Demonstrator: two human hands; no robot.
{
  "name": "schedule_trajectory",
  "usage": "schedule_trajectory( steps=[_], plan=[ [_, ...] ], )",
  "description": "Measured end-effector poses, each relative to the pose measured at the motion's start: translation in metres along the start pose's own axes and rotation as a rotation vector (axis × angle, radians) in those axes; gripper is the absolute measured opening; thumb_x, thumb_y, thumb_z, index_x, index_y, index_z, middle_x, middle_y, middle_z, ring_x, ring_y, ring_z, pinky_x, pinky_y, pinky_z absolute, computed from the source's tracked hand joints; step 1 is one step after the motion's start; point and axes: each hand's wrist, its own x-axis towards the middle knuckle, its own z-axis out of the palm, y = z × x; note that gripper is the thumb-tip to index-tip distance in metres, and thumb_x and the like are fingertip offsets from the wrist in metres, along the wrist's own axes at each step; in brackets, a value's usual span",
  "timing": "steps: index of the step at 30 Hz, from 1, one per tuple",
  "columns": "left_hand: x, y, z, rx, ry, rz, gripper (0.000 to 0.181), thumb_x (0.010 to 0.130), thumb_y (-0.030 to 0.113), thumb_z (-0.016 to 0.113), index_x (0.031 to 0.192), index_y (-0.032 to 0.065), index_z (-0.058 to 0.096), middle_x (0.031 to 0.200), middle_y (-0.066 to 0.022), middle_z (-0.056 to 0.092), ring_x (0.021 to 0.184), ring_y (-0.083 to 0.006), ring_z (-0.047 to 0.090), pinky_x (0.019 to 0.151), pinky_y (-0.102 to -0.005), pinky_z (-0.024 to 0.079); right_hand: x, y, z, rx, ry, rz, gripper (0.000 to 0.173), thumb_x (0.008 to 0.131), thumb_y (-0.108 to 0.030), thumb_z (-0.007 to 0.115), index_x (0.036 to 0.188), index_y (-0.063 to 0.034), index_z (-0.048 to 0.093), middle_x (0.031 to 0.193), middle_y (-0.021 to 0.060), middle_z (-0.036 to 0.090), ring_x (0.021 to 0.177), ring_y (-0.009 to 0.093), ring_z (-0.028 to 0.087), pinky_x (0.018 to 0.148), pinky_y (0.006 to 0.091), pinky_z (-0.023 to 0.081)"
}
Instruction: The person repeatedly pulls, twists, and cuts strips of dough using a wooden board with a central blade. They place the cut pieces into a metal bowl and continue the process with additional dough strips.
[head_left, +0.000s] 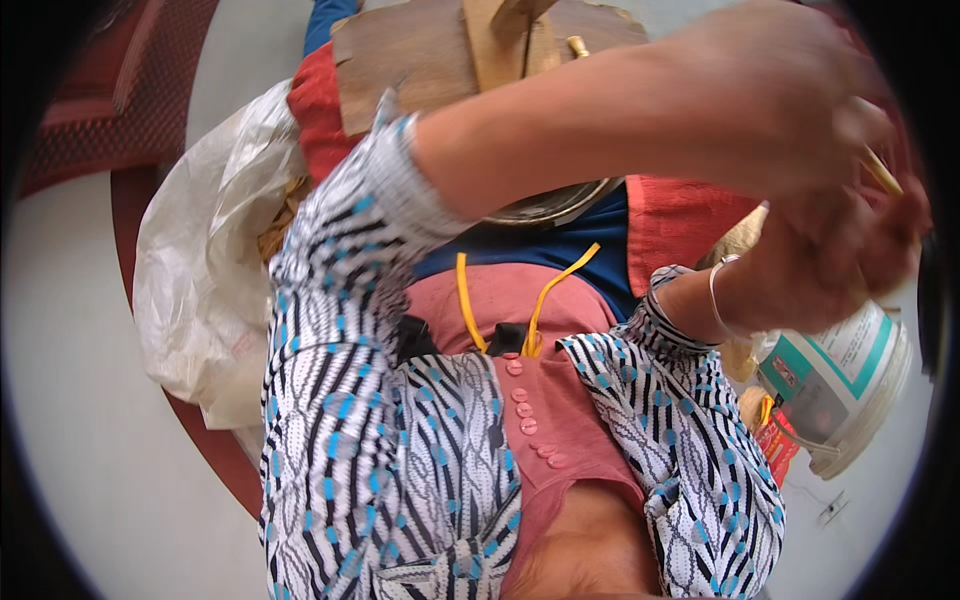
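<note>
My left arm reaches across the view to the upper right, where my blurred left hand (795, 105) has its fingers closed around a thin yellowish stick (881, 171). Just below it is my right hand (817, 259), a white bangle (716, 292) at its wrist. Its curled fingers meet the stick's lower end; motion blur hides whether they grip it. Beyond my lap lies a wooden board (409, 71) with a wooden upright (480, 45) on it. A small brass-coloured knob (577, 46) shows beside the upright. My left forearm partly covers a round metal rim (562, 210).
A white plastic sack (202, 277) with brown, dry-looking pieces (281, 225) stands at left. Red cloth (679, 225) covers part of my lap. On the right are a white bucket (832, 367) with a teal label and a red packet (778, 442). Dark red furniture (112, 127) fills the upper left.
</note>
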Motion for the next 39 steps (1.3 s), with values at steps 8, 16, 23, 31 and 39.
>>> schedule_trajectory(
  steps=[8, 16, 23, 31, 39],
  plan=[
    [-0.108, -0.060, -0.005, -0.495, 0.167, -0.556, 0.038, 0.097, 0.015, 0.058, 0.133, 0.0041, 0.054, 0.078, 0.0028, 0.055, 0.060, -0.0021, 0.044, 0.050, -0.0170, 0.034, -0.045, -0.039, 0.124, 0.876, 0.159, 0.474, 0.024, 0.093, -0.004, 0.060, 0.115, -0.0055, 0.070, 0.089, 0.0071, 0.073, 0.075, 0.018, 0.069, 0.069, 0.0270, 0.053],
    [-0.137, -0.077, -0.019, -0.345, 0.209, -0.853, 0.010, 0.094, 0.014, 0.061, 0.095, 0.0045, 0.062, 0.063, 0.0023, 0.054, 0.054, -0.0092, 0.050, 0.050, -0.0226, 0.040, -0.058, -0.038, 0.139, 0.436, -0.065, 0.188, 0.011, 0.087, -0.007, 0.065, 0.096, -0.0064, 0.071, 0.089, 0.0069, 0.071, 0.078, 0.020, 0.067, 0.065, 0.0282, 0.048],
    [-0.167, -0.064, -0.011, 1.103, 0.114, -0.213, 0.024, 0.083, 0.004, 0.065, 0.107, 0.0054, 0.064, 0.090, -0.0083, 0.069, 0.077, -0.0265, 0.066, 0.065, -0.0372, 0.052, -0.091, -0.052, 0.142, 1.084, -0.465, 0.633, 0.017, 0.092, -0.024, 0.067, 0.092, -0.0081, 0.070, 0.081, 0.0026, 0.067, 0.075, 0.017, 0.065, 0.069, 0.0303, 0.048],
    [-0.191, -0.070, -0.008, 0.678, 0.194, -0.237, 0.039, 0.087, 0.007, 0.064, 0.125, 0.0015, 0.059, 0.119, -0.0177, 0.062, 0.102, -0.0342, 0.062, 0.086, -0.0373, 0.051, -0.107, -0.068, 0.148, 2.352, -0.627, 1.189, 0.025, 0.100, -0.022, 0.057, 0.109, -0.0004, 0.066, 0.106, 0.0064, 0.068, 0.095, 0.014, 0.065, 0.081, 0.0285, 0.052],
    [-0.161, -0.057, -0.011, 0.714, 0.199, -0.488, 0.024, 0.094, 0.018, 0.059, 0.110, 0.0007, 0.062, 0.098, -0.0166, 0.067, 0.091, -0.0385, 0.065, 0.078, -0.0406, 0.052, -0.081, -0.074, 0.139, 1.234, -0.267, 0.612, 0.013, 0.084, 0.000, 0.065, 0.095, 0.0025, 0.070, 0.116, 0.0069, 0.063, 0.100, 0.016, 0.061, 0.089, 0.0270, 0.048]
  ],
)
